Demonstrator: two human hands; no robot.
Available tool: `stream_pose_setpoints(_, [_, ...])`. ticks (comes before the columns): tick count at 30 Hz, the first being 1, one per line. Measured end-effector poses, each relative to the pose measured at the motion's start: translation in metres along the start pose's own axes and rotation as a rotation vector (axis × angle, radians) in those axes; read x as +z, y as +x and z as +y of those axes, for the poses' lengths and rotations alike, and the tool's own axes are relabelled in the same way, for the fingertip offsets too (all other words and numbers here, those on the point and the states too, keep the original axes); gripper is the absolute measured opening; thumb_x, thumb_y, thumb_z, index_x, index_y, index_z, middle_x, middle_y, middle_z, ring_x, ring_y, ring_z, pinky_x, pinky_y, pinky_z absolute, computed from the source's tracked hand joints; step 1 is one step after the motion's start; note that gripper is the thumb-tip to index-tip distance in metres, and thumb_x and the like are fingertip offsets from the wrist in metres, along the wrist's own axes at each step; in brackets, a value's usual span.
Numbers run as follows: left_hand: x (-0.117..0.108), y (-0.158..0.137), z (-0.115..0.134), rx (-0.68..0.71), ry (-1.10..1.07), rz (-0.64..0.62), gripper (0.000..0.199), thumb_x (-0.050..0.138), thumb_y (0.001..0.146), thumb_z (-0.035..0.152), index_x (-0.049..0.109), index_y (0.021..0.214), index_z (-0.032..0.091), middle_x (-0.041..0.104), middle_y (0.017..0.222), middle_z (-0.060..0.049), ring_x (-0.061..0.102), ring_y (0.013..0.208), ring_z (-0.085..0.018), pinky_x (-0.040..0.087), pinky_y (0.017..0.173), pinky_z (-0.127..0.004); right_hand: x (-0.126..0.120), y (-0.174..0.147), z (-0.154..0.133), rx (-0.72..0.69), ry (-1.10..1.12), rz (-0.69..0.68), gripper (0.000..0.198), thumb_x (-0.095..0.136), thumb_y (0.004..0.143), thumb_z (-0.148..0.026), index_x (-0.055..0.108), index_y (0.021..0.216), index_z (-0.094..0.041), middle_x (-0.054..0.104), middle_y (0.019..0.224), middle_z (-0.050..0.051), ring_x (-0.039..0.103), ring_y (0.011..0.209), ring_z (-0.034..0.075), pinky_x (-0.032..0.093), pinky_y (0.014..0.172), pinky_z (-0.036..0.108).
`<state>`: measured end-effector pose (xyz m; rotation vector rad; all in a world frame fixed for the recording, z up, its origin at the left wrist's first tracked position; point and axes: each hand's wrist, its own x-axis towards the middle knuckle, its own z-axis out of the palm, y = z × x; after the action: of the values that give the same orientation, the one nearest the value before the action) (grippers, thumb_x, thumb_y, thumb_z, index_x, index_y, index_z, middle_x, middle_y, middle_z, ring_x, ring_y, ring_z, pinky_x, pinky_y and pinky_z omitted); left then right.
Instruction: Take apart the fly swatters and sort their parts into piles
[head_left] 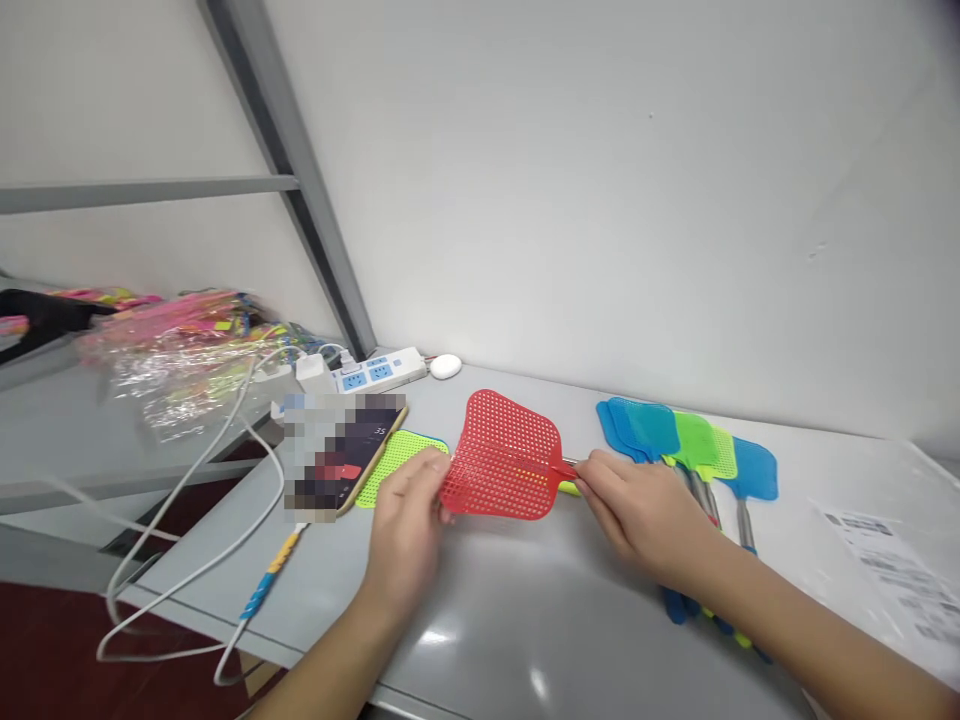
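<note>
A red fly swatter (504,458) is held up above the grey tabletop (517,610), its perforated head tilted towards me. My left hand (409,515) pinches the left edge of that head. At the other end, my right hand (626,505) is closed round the swatter's neck, and the fingers hide most of the handle. Behind my left hand lies a yellow-green fly swatter (401,458), partly covered by the hand and the red head. To the right, several blue swatters (652,428) and green swatters (694,440) lie overlapping, with my right forearm across their handles.
A phone (367,450) with a cable lies at the left, near a white power strip (382,370) and a white oval object (445,366). Plastic-wrapped colourful items (187,345) sit beyond the grey metal post (300,200). A clear bag with a printed label (885,560) is at the right.
</note>
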<state>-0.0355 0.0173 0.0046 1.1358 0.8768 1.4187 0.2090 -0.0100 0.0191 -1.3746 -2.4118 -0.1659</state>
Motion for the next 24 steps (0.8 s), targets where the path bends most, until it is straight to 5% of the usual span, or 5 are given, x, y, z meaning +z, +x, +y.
stream_pose_setpoints(4, [0.0, 0.005, -0.001, 0.324, 0.179, 0.09, 0.023, 0.053, 0.089, 0.025, 0.063, 0.109, 0.024, 0.061, 0.101, -0.004, 0.056, 0.088, -0.016, 0.045, 0.079, -0.028, -0.017, -0.001, -0.004, 0.067, 0.232, -0.128, 0.02, 0.032, 0.1, -0.025, 0.048, 0.088, -0.021, 0.054, 0.077, -0.002, 0.045, 0.06, 0.011, 0.027, 0.056, 0.025])
stream_pose_setpoints(7, [0.002, 0.006, -0.003, 0.532, 0.48, 0.056, 0.053, 0.064, 0.083, 0.026, 0.049, 0.133, 0.032, 0.046, 0.139, -0.006, 0.053, 0.114, -0.024, 0.044, 0.092, -0.036, -0.029, 0.0, -0.009, 0.069, 0.377, -0.234, 0.023, 0.032, 0.101, -0.027, 0.047, 0.084, -0.021, 0.054, 0.076, -0.003, 0.046, 0.064, 0.01, 0.031, 0.06, 0.024])
stream_pose_setpoints(9, [0.002, 0.005, -0.004, 0.643, 0.682, 0.015, 0.055, 0.067, 0.081, 0.029, 0.05, 0.133, 0.034, 0.037, 0.148, -0.005, 0.044, 0.128, -0.028, 0.04, 0.101, -0.041, -0.033, 0.001, -0.01, 0.037, 0.4, -0.249, 0.023, 0.033, 0.1, -0.025, 0.046, 0.081, -0.021, 0.053, 0.074, -0.004, 0.046, 0.064, 0.01, 0.03, 0.06, 0.024])
stream_pose_setpoints(17, [0.0, 0.003, 0.0, 0.885, 0.833, 0.028, 0.017, 0.06, 0.088, 0.029, 0.066, 0.105, 0.027, 0.064, 0.125, -0.007, 0.043, 0.13, -0.031, 0.03, 0.106, -0.052, -0.032, -0.003, -0.001, -0.131, 0.142, -0.072, 0.014, 0.04, 0.093, -0.016, 0.051, 0.086, -0.02, 0.054, 0.074, -0.004, 0.041, 0.061, 0.01, 0.018, 0.052, 0.027])
stream_pose_setpoints(24, [0.001, 0.003, -0.004, 0.815, 0.793, -0.005, 0.005, 0.062, 0.085, 0.023, 0.065, 0.088, 0.026, 0.072, 0.082, 0.0, 0.065, 0.088, -0.021, 0.02, 0.112, -0.056, -0.03, -0.004, 0.004, -0.17, 0.026, 0.027, 0.017, 0.039, 0.093, -0.014, 0.051, 0.083, -0.02, 0.053, 0.071, -0.003, 0.039, 0.06, 0.011, 0.017, 0.051, 0.028])
